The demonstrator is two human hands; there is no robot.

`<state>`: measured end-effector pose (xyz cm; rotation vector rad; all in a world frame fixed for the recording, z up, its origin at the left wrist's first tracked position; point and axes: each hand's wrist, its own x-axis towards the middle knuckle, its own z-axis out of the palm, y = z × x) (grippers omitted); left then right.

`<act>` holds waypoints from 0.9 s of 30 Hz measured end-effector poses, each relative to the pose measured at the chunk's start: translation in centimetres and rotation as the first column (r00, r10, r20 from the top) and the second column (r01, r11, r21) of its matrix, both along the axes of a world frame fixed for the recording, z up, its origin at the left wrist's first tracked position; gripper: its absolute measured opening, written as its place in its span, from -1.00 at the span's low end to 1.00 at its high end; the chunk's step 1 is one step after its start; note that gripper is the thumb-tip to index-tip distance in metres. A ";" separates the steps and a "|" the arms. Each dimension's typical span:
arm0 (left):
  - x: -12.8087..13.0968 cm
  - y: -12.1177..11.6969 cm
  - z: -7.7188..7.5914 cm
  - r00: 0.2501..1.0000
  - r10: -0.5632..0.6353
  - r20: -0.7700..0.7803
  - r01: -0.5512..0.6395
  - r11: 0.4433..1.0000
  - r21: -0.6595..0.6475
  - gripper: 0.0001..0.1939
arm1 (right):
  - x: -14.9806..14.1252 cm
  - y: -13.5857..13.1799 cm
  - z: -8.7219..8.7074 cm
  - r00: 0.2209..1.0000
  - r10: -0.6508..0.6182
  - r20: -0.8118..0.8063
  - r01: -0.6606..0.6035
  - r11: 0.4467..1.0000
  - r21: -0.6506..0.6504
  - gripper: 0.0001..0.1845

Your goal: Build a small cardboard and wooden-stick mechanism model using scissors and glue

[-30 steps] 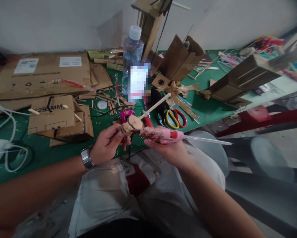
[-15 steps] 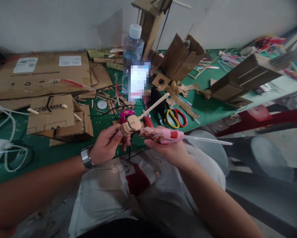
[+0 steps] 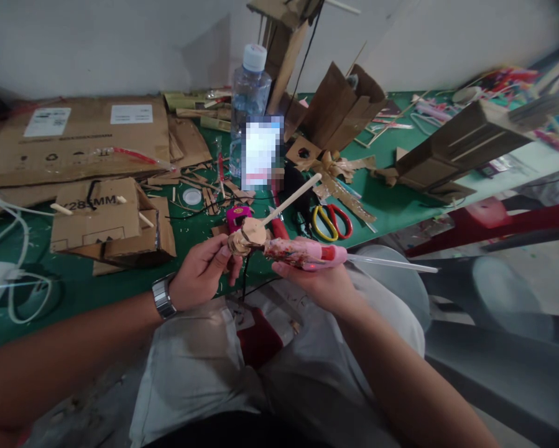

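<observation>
My left hand (image 3: 202, 270) pinches a small piece of stacked cardboard discs (image 3: 250, 235) between thumb and fingers. A thin wooden stick (image 3: 292, 199) slants up and to the right from behind the piece. My right hand (image 3: 323, 283) is wrapped round a pink hot glue gun (image 3: 307, 254), its front end crusted with stray bits and close against the cardboard piece. Whether the nozzle touches the piece I cannot tell. From the gun's back a clear glue stick (image 3: 393, 264) juts out to the right. Just behind the piece lies a magenta tape measure (image 3: 238, 218).
Scissors (image 3: 326, 223) with yellow and red handles lie behind the glue gun. A water bottle (image 3: 250, 87) stands behind a blurred bright screen (image 3: 262, 152). Cardboard boxes (image 3: 106, 218) sit at left, cardboard structures (image 3: 461, 146) at right, with scraps strewn over the green table (image 3: 195, 239).
The cardboard piece has turned very slightly in my left hand, and its stick tip has shifted a little to the right. The glue gun stays practically in place.
</observation>
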<state>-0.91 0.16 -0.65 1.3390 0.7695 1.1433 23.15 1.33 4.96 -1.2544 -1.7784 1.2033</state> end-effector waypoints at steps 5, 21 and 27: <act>0.0 0.0 -0.1 1.000 0.020 -0.010 -0.020 1.000 0.008 -0.60 | 0.1 0.0 0.0 1.000 -0.006 0.023 0.006 1.000 -0.001 -0.77; 0.2 -0.3 -0.1 0.998 0.019 0.057 -0.017 0.999 -0.045 -0.53 | 0.1 0.0 -0.2 1.000 -0.018 0.021 0.017 1.000 0.007 -0.75; 0.2 -0.3 -0.3 0.998 0.024 0.056 -0.021 0.999 -0.048 -0.55 | 0.2 0.0 -0.4 1.000 -0.011 0.002 0.011 1.000 0.020 -0.74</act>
